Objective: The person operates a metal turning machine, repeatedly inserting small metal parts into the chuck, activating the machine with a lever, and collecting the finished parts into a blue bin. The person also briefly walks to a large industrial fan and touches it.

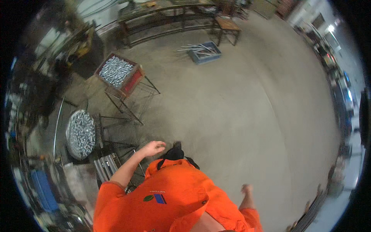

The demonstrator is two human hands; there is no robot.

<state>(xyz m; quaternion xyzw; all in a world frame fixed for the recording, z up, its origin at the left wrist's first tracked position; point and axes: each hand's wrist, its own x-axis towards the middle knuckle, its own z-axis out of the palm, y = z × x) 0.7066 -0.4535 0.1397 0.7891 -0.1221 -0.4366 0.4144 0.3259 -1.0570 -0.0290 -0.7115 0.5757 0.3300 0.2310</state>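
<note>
My left hand (pixel 153 148) hangs beside my body with its fingers loosely bent and a gap by the thumb; nothing shows in it. Nearest to it on the left are several metal bars (pixel 106 167) and a round container (pixel 71 149) heaped with small shiny metal pieces (pixel 82 130). My right hand (pixel 246 188) is down at my other side, over the concrete floor. It is small and blurred, and its fingers cannot be made out.
A reddish box (pixel 133 80) of similar metal pieces rests on a thin-legged stand. Farther off are a blue-grey crate (pixel 208 58) with metal rods, a wooden stool (pixel 228 25) and a long workbench (pixel 166 29). A blue bin (pixel 44 189) lies at left; machinery lines the left side.
</note>
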